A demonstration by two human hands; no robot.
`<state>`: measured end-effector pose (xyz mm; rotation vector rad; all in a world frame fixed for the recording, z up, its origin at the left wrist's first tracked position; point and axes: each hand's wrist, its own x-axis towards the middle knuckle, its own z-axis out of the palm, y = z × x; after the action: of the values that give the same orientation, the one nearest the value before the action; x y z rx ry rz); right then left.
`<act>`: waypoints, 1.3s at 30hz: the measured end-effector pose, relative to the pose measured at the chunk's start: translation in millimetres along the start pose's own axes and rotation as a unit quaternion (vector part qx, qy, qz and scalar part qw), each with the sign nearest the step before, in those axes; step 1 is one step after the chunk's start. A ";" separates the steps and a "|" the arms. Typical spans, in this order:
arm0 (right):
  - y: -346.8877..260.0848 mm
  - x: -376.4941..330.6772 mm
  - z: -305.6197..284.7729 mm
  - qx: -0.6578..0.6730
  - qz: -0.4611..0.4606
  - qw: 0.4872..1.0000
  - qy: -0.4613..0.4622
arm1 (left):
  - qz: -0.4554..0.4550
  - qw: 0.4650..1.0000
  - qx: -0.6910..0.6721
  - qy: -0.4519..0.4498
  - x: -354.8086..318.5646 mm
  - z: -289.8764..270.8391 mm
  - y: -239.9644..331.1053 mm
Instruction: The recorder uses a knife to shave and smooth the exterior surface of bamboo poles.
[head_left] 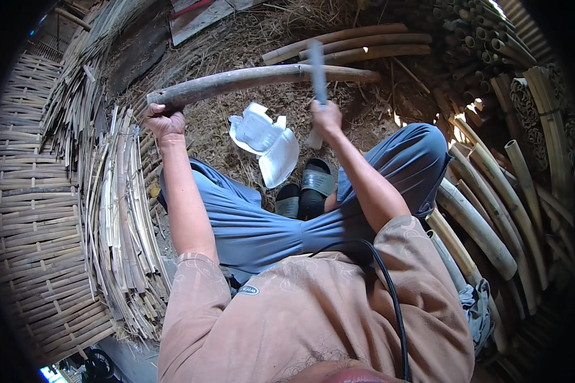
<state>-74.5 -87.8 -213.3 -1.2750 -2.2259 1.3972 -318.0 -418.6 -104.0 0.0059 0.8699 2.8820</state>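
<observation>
The left hand [166, 121] is closed round the near side of the thick left end of a pole [236, 82], its fingers partly hidden, while the right hand [327, 119] is a tight fist on the handle of a knife [318, 70]. The blade, blurred, points away from the body and crosses in front of the pole toward its thinner right end; whether it touches cannot be told. The pole lies crosswise beyond the knees, over the straw-strewn ground [214, 131], bowed in the wide view. Just beyond its right half, toward the ground's far edge, three more poles [370, 50] lie side by side. Between the two forearms, on the near side of the pole, an open white box [280, 156] rests on the ground, with crumpled clear wrap [252, 127] in its far half. Nearer the body stand dark sandals [318, 182], worn on the feet. Along the ground's left edge run split strips [118, 204], with a woven panel [38, 236] beyond them to the left. Along the right edge, beside the right knee, long poles [479, 220] are heaped, with a grey cloth [479, 313] at their near end.
</observation>
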 end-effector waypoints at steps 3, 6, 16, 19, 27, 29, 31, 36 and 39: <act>-4.8 -14.0 16.9 -0.055 -0.155 0.986 -0.020 | 0.049 0.999 0.018 0.007 5.9 -6.1 -2.9; -7.6 -9.1 8.2 -0.018 -0.133 0.989 -0.063 | 0.026 0.998 0.037 0.037 6.0 -11.8 -0.3; -3.5 -17.9 28.8 -0.047 -0.193 0.979 -0.052 | 0.051 0.996 0.044 0.056 22.1 -16.6 -8.8; 2.9 -4.8 22.0 0.017 -0.143 0.989 -0.038 | 0.019 0.988 0.065 0.137 20.1 -21.9 -4.8; 4.3 0.5 10.5 -0.034 -0.043 0.998 -0.008 | 0.061 0.989 0.089 0.099 15.9 -10.5 -12.8; 3.5 -8.0 12.4 -0.051 -0.127 0.990 -0.033 | 0.045 0.988 0.075 0.127 18.8 -9.2 -11.5; 2.7 -8.4 6.9 0.004 -0.174 0.978 -0.119 | 0.057 0.988 0.100 0.107 19.1 -10.3 -7.3; 4.2 9.9 -10.3 -0.008 0.084 0.993 0.084 | 0.007 0.985 0.074 0.157 12.2 -13.5 -3.7; 9.9 6.8 3.3 0.015 0.024 1.000 -0.004 | 0.053 0.984 0.125 0.115 15.5 -8.6 -8.3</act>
<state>-75.0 -83.0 -224.8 -1.3244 -2.1845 1.4489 -332.7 -414.6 -116.2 -0.2682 1.3061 2.8887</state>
